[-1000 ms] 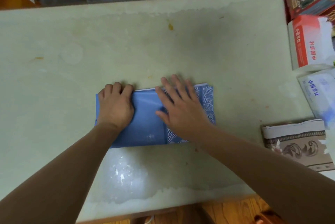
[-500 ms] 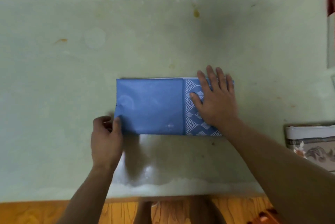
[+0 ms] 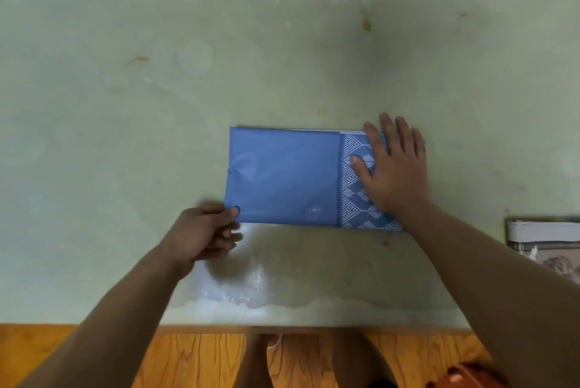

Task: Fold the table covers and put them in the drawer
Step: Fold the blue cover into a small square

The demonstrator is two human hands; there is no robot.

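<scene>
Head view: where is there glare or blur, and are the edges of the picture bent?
Head view: a white glare patch lies on the table near its front edge; the left hand, pinching the blue cover at its corner, looks a little blurred; the right hand is sharper; the table's far edge curves down at the corners, wide-angle distortion.

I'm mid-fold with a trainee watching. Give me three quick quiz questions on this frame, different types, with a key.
1. True or false: the right hand lies flat on the patterned end of the folded blue table cover.
2. Which corner of the cover does the left hand pinch? A near left, B far left, C near right.
3. Fill in: a second folded cover, the beige patterned table cover, lies at the table's ____ edge.

Key: 1 true; 2 A; 3 right.
</scene>
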